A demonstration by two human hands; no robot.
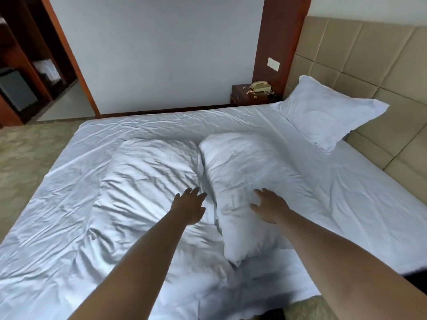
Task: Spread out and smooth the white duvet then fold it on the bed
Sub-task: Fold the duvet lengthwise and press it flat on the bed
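Note:
The white duvet (147, 181) lies crumpled in the middle of the bed (360, 204), bunched into two puffy lobes with a deep crease between them. The left lobe is wide and wrinkled; the right lobe (245, 172) is narrower and stands higher. My left hand (188, 207) reaches over the crease with fingers spread, holding nothing. My right hand (269, 207) hovers over or rests on the right lobe, fingers apart; I cannot tell if it touches.
A white pillow (330, 112) leans at the tan padded headboard (369, 61) on the right. A dark nightstand (251, 94) with a telephone stands beyond the bed. Carpet (30, 148) lies to the left, a wardrobe (25, 65) at far left.

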